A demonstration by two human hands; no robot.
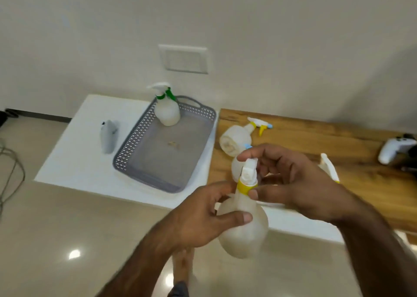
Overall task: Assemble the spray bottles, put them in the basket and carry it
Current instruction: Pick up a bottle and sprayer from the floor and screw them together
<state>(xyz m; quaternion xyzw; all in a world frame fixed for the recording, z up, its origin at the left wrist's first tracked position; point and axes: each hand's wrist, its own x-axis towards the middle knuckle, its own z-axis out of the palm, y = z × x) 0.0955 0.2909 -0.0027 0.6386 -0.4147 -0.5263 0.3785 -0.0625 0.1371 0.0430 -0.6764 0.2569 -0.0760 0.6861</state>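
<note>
My left hand (198, 215) grips the round body of a translucent white spray bottle (244, 233) held in front of the table. My right hand (291, 184) pinches its white trigger head (248, 172) at the yellow collar (243, 187). A grey perforated basket (126, 147) stands on the white tabletop with one green-collared spray bottle (167, 110) upright in its far corner. On the wooden top lies a bottle with a yellow and blue sprayer (237, 138). Another bottle body (236, 168) is partly hidden behind my hands, and a loose white sprayer head (328, 166) lies to the right.
A grey cloth-like object (108, 136) lies left of the basket on the white table (74, 159). A white game controller (394, 149) rests at the right edge of the wooden top (316, 138). Cables run along the floor at far left (11, 168). A wall plate (184, 58) is behind.
</note>
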